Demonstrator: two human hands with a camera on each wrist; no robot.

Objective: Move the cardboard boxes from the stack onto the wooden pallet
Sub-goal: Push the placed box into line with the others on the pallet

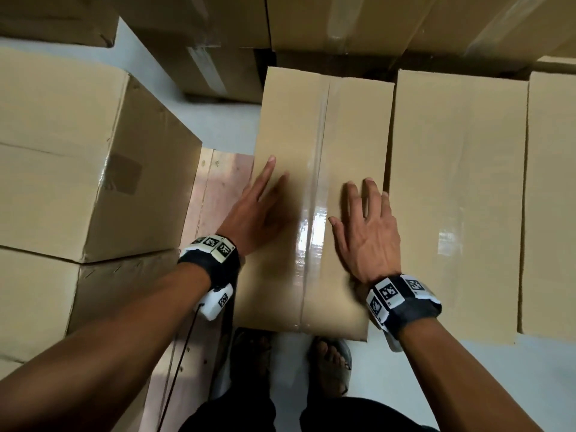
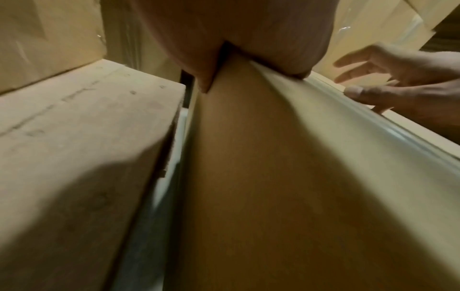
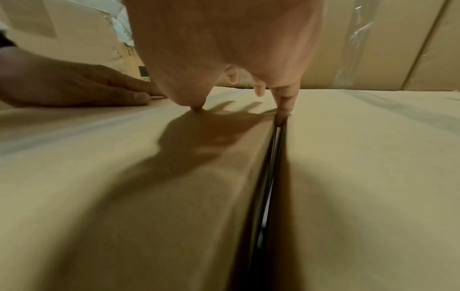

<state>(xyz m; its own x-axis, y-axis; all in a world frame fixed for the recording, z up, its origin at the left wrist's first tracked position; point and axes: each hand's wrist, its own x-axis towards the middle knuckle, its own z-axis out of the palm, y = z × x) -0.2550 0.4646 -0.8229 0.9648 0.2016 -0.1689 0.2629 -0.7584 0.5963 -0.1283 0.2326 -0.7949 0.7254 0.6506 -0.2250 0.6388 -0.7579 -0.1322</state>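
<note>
A long cardboard box [image 1: 321, 145] with a glossy tape seam lies in front of me. My left hand [image 1: 265, 194] rests flat along its left edge with straight fingers, and in the left wrist view the palm [image 2: 248, 39] sits on that edge. My right hand [image 1: 361, 210] lies spread on the top near the right edge. In the right wrist view one fingertip [image 3: 283, 112] dips into the narrow gap beside the neighbouring box [image 3: 373, 157]. A strip of the reddish wooden pallet [image 1: 218, 188] shows left of the box.
Two stacked cardboard boxes [image 1: 78, 169] stand on the left on the pallet. More boxes [image 1: 458, 198] line up to the right and along the back [image 1: 343, 23]. My sandalled feet [image 1: 330, 363] stand on the pale floor just before the box.
</note>
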